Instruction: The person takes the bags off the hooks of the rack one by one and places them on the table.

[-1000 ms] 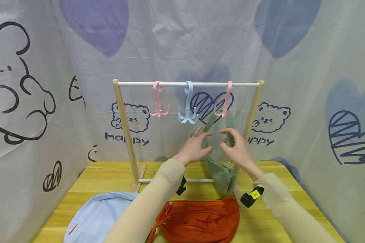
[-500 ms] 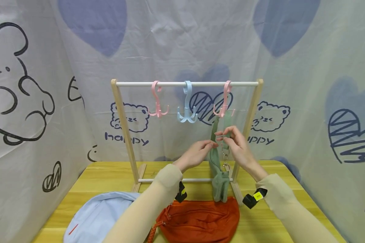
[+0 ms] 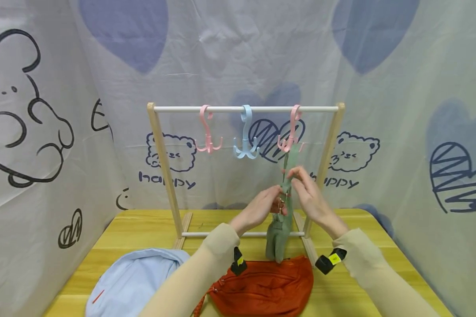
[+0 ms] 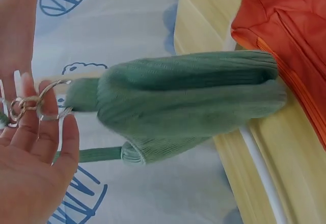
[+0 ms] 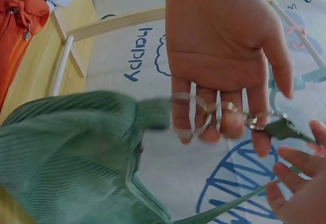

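Note:
A green corduroy bag [image 3: 277, 240] hangs below the right-hand pink hook [image 3: 290, 143], its strap [image 3: 295, 155] reaching up to the prongs. In the head view my left hand [image 3: 258, 208] is beside the bag, and metal rings [image 5: 204, 119] joining bag and strap lie across its nearly straight fingers [image 4: 46, 117]. The left thumb stands apart. Slightly higher, my right hand [image 3: 311, 198] has the strap between its curled fingers and thumb, entering the right wrist view at lower right [image 5: 300, 178]. Exactly how the strap sits on the prong is too small to tell.
A blue hook [image 3: 245, 132] and another pink hook [image 3: 207, 132] hang from the rack's white bar [image 3: 222, 109]. On the wooden table [image 3: 143, 226], an orange bag [image 3: 263, 288] lies in front of the rack, with a light blue bag [image 3: 131, 281] to its left.
The green bag has swung left and turned edge-on, bringing its rings into sight. My left hand has moved from the strap's left side down to the rings; my right hand stays near the strap.

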`<state>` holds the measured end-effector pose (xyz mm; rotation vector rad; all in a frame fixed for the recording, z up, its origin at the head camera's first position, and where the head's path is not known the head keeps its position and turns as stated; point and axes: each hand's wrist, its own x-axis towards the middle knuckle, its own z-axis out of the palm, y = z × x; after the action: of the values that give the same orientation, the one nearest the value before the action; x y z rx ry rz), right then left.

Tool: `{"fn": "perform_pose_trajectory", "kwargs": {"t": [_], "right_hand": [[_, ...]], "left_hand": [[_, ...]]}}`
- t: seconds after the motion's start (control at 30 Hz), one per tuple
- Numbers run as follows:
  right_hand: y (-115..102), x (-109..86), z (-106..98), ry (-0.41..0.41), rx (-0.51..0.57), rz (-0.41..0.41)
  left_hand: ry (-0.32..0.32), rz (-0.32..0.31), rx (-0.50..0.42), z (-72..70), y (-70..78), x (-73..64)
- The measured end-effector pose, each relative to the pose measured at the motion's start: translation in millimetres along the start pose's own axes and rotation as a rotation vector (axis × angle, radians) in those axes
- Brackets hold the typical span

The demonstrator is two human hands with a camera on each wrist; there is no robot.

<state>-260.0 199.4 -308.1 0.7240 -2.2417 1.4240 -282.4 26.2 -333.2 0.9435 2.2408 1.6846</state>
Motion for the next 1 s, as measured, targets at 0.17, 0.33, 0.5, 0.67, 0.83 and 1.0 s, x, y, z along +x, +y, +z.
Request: {"fn": "perform_pose_trajectory", "kwargs": {"t": [0.17, 0.33, 0.5, 0.67, 0.83, 1.0], "right_hand": [[6.8, 1.8, 3.0, 0.23, 0.125, -0.018], [18.7, 8.9, 0.9, 0.301, 0.103, 0.061], [33.2, 20.3, 3.2, 0.266, 0.049, 0.195], [40.6, 33.5, 8.9, 0.186, 0.072, 0.348], [45.7, 39.0, 13.5, 0.122, 0.088, 0.364], [52.1, 37.6, 18.2, 0.117, 0.047, 0.241]], "left_hand": [[0.055, 0.034, -0.027, -5.0, -1.3, -5.6], [0.09, 0.07, -0.101, -13.1, -1.2, -9.3], [0.102, 0.055, -0.089, -20.0, -3.0, -14.0], [0.149, 0.094, -0.111, -23.8, -8.3, -15.6], [0.175, 0.111, -0.117, -28.0, -13.1, -15.9], [0.227, 0.109, -0.105, -35.3, -15.0, -18.0]]}}
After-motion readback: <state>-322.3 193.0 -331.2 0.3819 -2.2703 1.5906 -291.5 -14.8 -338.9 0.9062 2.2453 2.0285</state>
